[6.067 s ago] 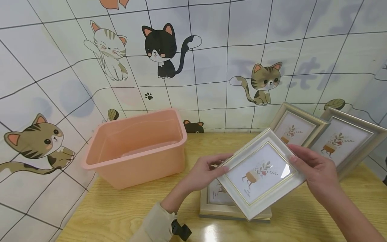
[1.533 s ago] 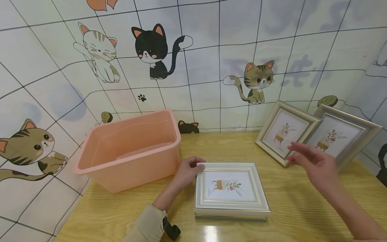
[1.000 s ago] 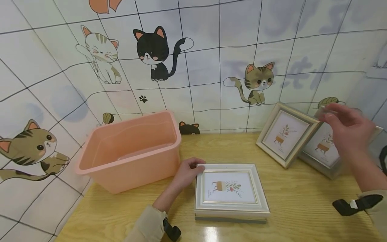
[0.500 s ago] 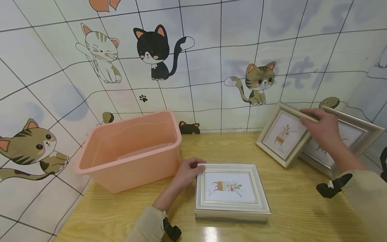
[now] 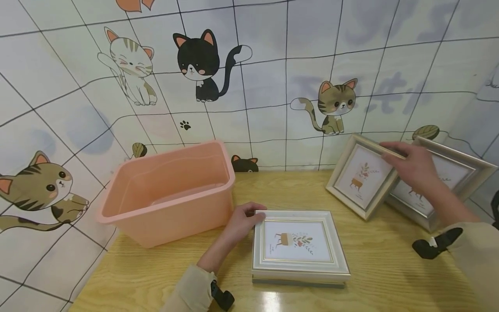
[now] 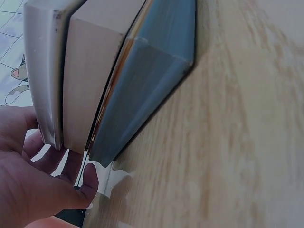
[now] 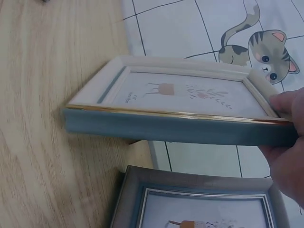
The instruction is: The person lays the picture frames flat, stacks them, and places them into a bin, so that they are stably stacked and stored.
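Note:
A white picture frame [image 5: 298, 242] lies on top of a flat stack on the wooden table. In the head view, my left hand [image 5: 241, 221] holds the stack's back left corner, thumb on the white frame. The left wrist view has the fingers of that hand [image 6: 33, 185] bent at the corners of the stacked frames, one blue-sided [image 6: 142, 90]. My right hand [image 5: 419, 167] pinches the upper right corner of a cream picture frame [image 5: 360, 177], which leans upright and tilted. Behind it stands a larger silver picture frame [image 5: 411, 214], partly hidden by the hand.
A pink plastic bin [image 5: 167, 216] stands on the table's left side, close to my left hand. The wall behind [image 5: 269, 82] carries printed cats and grid lines. Something dark [image 5: 496, 203] shows at the right edge.
Both hands held the white frame earlier; it now lies on the stack. My right hand has passed the silver frame and grasped the cream one, shifting it slightly left. My left hand stays put.

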The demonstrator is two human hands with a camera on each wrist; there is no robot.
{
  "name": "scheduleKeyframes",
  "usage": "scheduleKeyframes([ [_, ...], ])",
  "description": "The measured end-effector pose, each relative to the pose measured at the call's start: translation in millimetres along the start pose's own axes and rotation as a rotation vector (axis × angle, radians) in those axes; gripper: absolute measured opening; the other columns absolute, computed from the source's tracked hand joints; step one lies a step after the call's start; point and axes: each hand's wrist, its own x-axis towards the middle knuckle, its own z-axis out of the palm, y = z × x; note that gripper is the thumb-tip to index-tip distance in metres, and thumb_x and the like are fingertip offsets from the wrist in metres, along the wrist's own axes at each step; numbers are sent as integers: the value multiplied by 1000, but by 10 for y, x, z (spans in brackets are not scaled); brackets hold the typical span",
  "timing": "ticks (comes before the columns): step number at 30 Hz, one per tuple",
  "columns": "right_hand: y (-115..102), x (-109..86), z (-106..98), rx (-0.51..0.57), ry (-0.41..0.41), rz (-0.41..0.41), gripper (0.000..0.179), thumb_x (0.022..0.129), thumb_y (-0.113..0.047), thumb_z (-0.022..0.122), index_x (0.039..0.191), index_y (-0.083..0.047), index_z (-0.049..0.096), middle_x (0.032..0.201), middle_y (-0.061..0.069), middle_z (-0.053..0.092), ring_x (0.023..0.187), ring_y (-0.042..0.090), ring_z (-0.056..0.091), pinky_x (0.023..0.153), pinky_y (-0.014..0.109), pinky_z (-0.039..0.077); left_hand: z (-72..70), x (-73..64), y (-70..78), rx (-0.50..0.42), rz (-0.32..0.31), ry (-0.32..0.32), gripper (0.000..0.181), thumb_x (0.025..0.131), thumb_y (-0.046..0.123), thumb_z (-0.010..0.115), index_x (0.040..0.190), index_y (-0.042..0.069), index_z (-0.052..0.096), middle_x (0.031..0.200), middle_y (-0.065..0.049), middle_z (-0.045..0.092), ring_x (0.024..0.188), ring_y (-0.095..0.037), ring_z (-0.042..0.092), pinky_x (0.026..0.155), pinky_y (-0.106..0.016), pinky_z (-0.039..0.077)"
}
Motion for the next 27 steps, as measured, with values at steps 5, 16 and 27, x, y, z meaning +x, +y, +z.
scheduleKeyframes([
  [5, -64, -130, -101, 42, 27, 25, 59, 107, -46, 48, 153, -9, 48, 147, 32, 45, 66, 28, 55, 58, 38, 47, 7, 3, 12, -5, -3, 1, 21, 97, 18, 71, 115, 8, 75, 97, -4, 66, 88, -17, 57, 75, -30, 48],
  [16, -362, -323, -273, 156, 84, 68, 52, 103, -48, 56, 152, -30, 53, 148, 8, 48, 93, -6, 52, 67, 9, 44, -13, 38, 19, -17, -9, 43, 40, 99, 22, 67, 136, 7, 65, 125, -8, 67, 117, -26, 58, 100, -45, 46],
  [27, -608, -527, -35, 621, -75, 58, 48, 103, -28, 64, 149, -20, 55, 125, -9, 53, 93, -3, 65, 73, 17, 55, 18, -21, 314, -83, 95, 65, 42, 100, 25, 68, 141, 15, 62, 126, -7, 68, 120, -25, 60, 106, -48, 44],
])
